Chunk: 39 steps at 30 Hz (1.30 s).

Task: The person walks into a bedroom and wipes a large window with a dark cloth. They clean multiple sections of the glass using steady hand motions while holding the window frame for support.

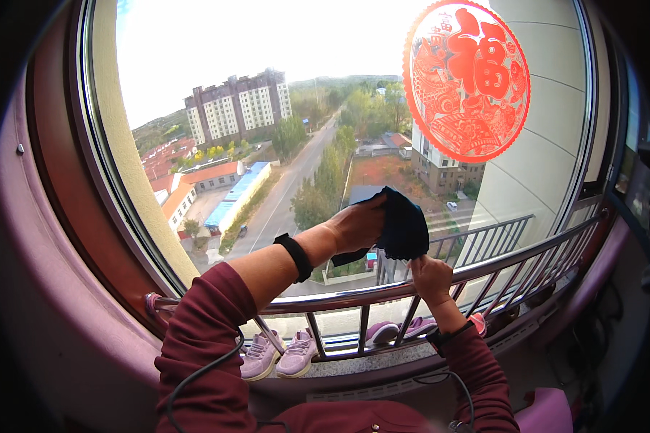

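Note:
A dark navy piece of cloth with a wavy lower edge is held up before the window, above the metal railing. My left hand reaches into or behind its upper left part, holding it up; those fingertips are hidden by the fabric. At the lower right corner of the cloth, my right hand is closed, pinching the edge. The cloth is stretched between both hands, and what kind of garment it is I cannot make out.
A shiny metal railing runs along the window sill. Pale pink sneakers and purple shoes stand along it. A round red paper-cut decoration is on the window glass. Pink cloth shows at the lower right.

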Each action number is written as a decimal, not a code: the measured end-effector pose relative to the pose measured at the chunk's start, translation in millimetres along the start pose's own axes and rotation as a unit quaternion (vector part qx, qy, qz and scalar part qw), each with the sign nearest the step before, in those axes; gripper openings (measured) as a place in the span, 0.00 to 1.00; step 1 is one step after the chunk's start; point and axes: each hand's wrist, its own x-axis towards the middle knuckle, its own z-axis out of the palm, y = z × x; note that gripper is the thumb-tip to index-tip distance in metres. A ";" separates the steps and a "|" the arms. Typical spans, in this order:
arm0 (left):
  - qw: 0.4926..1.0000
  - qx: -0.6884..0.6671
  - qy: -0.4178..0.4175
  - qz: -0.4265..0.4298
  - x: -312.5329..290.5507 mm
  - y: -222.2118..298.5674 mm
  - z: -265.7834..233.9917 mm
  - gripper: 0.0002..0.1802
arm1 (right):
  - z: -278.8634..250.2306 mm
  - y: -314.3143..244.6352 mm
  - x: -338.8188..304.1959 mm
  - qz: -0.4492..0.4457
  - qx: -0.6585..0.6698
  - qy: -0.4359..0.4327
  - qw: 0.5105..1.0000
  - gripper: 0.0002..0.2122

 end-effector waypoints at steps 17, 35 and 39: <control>0.992 0.016 0.085 -0.090 36.8 7.4 0.4 0.20 | -5.9 -0.1 -6.1 -0.074 0.084 0.108 0.988 0.10; 0.878 0.079 0.309 -0.357 -156.5 -191.2 -89.6 0.17 | -70.7 197.1 23.2 0.121 -0.056 -0.071 0.988 0.26; 0.882 0.050 0.241 -0.402 -137.7 -132.6 -49.0 0.23 | -58.2 197.2 38.0 0.216 -0.092 -0.083 0.969 0.28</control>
